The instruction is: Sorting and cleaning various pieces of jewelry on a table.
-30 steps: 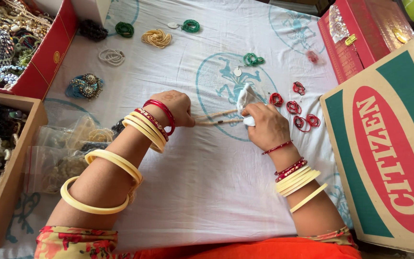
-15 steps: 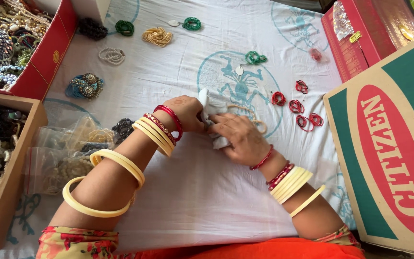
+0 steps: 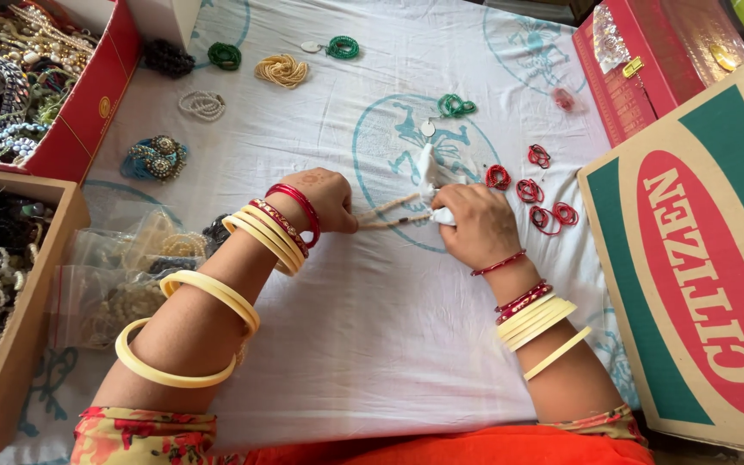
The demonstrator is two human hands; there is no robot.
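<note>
The left hand [image 3: 325, 196] is closed in a loose fist, its fingertips pinching one end of a pale bead strand [image 3: 387, 213]. The strand runs straight from that pinch toward the right hand [image 3: 473, 222] and lies just above the white printed cloth [image 3: 372, 344]. The right hand grasps the strand's other end together with a small white cloth [image 3: 430, 176]; its fingers are curled around both, and the knuckles face up. The small white cloth sticks up and away from the right fist, on the far side of the grip.

Both forearms angle inward from the near edge, so the two hands meet over the blue round print in the middle of the cloth. The wrists are bent slightly down. Cream and red bangles [image 3: 273, 226] sit on the left wrist, with two larger cream ones nearer the elbow. Similar bangles ring the right wrist.

Just beyond the right hand, on its outer side, lie several red bead loops [image 3: 537, 191]. Farther from the grip, past the small white cloth, lies a green bead loop [image 3: 455, 106]. A cardboard box [image 3: 691, 258] stands well to the right of the grip. To the left of the left forearm lie clear plastic bags [image 3: 122, 275], and beyond them a wooden tray [image 3: 19, 344] of jewellery.
</note>
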